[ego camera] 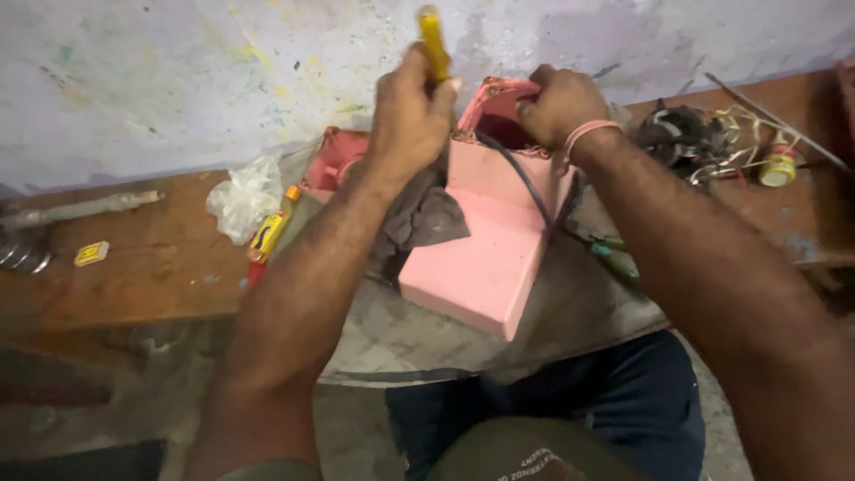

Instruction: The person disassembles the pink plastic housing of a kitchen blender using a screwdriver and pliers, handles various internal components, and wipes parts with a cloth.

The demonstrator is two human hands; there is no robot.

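Pink housing, yellow tool, brown bench

The boxy housing is showing plain pink with a black cable running over it; the tool handle is showing yellow, the far wall is looking pale lilac-white with yellow and green flecks, the bench is glowing reddish brown, and the near trousers are showing dark blue.

1. Your left hand grips a glossy yellow plastic tool handle.
2. Your right hand holds a smooth, matt pink plastic casing.
3. The wooden bench looks worn; the clear plastic bag is crinkled.
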